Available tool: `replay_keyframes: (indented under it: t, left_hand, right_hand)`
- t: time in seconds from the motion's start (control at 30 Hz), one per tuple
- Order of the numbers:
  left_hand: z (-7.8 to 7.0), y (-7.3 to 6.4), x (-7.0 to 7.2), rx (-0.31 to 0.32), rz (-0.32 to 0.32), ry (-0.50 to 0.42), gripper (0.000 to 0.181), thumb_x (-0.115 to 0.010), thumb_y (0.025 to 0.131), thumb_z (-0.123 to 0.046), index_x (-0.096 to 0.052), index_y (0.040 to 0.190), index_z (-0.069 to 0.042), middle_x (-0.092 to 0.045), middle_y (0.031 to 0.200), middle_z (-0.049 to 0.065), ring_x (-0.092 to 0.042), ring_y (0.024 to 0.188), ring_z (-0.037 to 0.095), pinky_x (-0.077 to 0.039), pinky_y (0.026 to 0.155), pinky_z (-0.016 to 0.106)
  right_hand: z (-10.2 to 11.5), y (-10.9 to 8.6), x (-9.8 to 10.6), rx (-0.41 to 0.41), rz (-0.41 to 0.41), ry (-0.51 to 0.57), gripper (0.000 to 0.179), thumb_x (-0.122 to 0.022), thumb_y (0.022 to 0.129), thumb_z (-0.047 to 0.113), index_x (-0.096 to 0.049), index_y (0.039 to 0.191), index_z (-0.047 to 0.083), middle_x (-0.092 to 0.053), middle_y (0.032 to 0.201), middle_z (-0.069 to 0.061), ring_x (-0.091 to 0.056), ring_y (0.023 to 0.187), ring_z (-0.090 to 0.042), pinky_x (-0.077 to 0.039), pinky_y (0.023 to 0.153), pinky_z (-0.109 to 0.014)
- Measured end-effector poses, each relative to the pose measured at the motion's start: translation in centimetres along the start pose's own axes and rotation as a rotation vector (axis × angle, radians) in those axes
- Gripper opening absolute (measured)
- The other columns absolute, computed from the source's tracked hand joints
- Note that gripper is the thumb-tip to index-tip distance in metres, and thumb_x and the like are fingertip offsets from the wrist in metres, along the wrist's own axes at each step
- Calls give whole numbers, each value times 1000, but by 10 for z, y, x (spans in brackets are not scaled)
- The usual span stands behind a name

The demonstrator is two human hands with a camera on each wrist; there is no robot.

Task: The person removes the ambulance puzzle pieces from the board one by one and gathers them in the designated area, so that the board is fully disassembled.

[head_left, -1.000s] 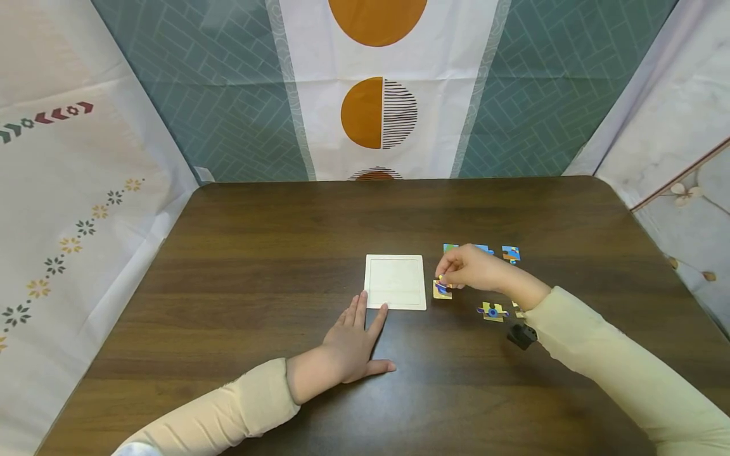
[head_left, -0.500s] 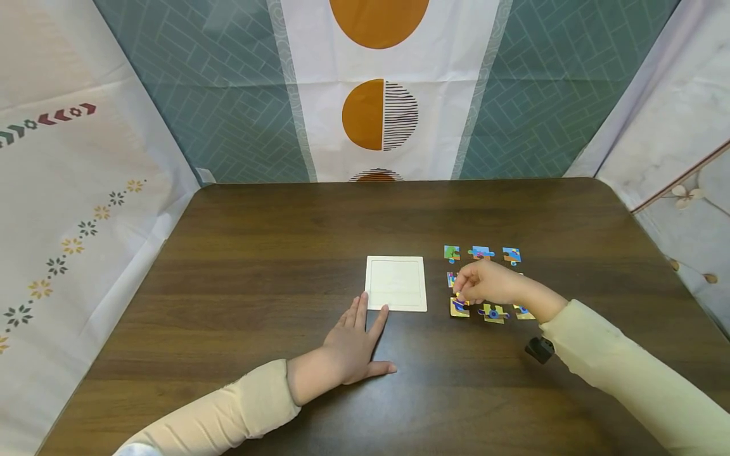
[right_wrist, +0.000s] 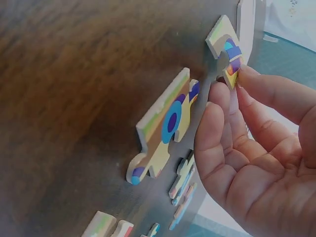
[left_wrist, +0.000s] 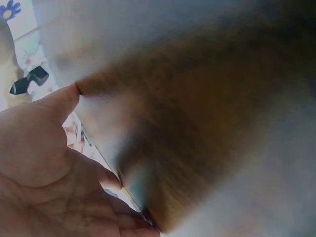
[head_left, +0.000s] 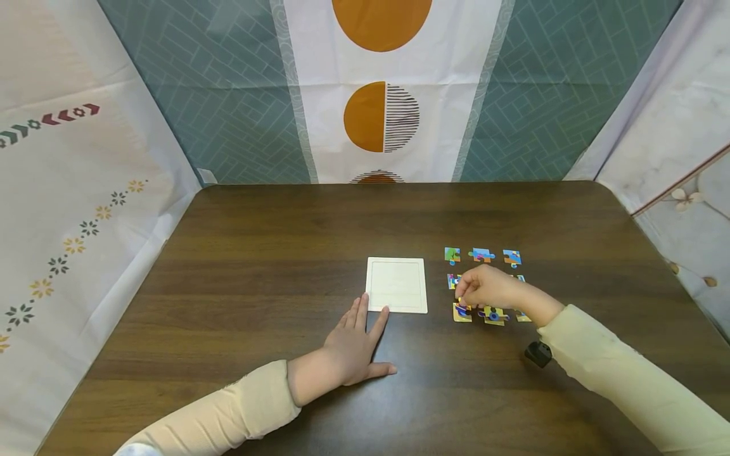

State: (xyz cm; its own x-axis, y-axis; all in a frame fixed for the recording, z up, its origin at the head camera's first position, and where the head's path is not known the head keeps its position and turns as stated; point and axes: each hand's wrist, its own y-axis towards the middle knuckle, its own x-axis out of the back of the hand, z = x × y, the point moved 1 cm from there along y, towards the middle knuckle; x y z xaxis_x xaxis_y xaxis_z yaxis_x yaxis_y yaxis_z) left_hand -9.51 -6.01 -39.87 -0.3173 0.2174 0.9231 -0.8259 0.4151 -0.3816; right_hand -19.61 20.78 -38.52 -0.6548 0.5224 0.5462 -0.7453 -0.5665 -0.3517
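Observation:
My right hand (head_left: 492, 288) pinches the top edge of a yellow and blue jigsaw piece (head_left: 462, 315) between thumb and fingertips. This piece sits at the near left corner of a loose group of jigsaw pieces. In the right wrist view, the pinched piece (right_wrist: 231, 52) stands past a larger piece (right_wrist: 170, 118) with a blue ring on it. My left hand (head_left: 350, 354) lies flat with fingers spread, two fingertips at the near edge of a pale square puzzle frame (head_left: 397, 285). Its palm and fingers fill the lower left of the left wrist view.
Behind my right hand is a far row of pieces, including a green one (head_left: 452, 254), a blue one (head_left: 482, 254) and an orange and blue one (head_left: 512, 257). My hand partly hides the middle row. Everything lies on a dark wooden table (head_left: 274, 253) with fabric hung around it.
My right hand has moved right and nearer, carrying the jigsaw piece from beside the frame to the near left corner of the group. My left hand has stayed in place.

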Motion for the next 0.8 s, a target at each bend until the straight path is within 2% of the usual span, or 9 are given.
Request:
replay_keyframes:
  t: [0.4, 0.57, 0.67, 0.8]
  left_hand:
    - [2, 4, 3, -16, -13, -12, 94, -42, 85, -73, -17, 153, -15, -14, 155, 28, -20, 143, 37, -30, 113, 39]
    - [7, 5, 9, -25, 2, -70, 92, -49, 85, -70, -21, 153, -15, -15, 155, 27, -20, 143, 37, -30, 113, 41]
    - [12, 6, 16, -46, -27, -128, 89, -53, 85, -65, -24, 152, -12, -16, 155, 27, -22, 142, 39, -30, 112, 44]
    - [24, 4, 28, -94, -121, -219, 84, -56, 87, -59, -30, 149, -9, -21, 153, 27, -25, 141, 40, -31, 111, 49]
  right_hand:
    - [-4, 2, 3, -12, -43, -44, 15, -65, 85, 4, -64, 95, -7, -68, 77, -7, -57, 67, -14, -48, 60, -29]
    - [0, -3, 9, -16, -93, -72, 15, -64, 88, 10, -65, 96, -3, -64, 76, -7, -55, 66, -16, -48, 59, -29]
    - [1, -9, 13, 14, -171, -123, 15, -63, 90, 12, -66, 96, -1, -66, 80, -8, -56, 69, -17, -48, 62, -31]
    - [2, -21, 18, 44, -342, -243, 19, -62, 93, 20, -68, 99, 3, -68, 93, -7, -59, 80, -17, -48, 69, -32]
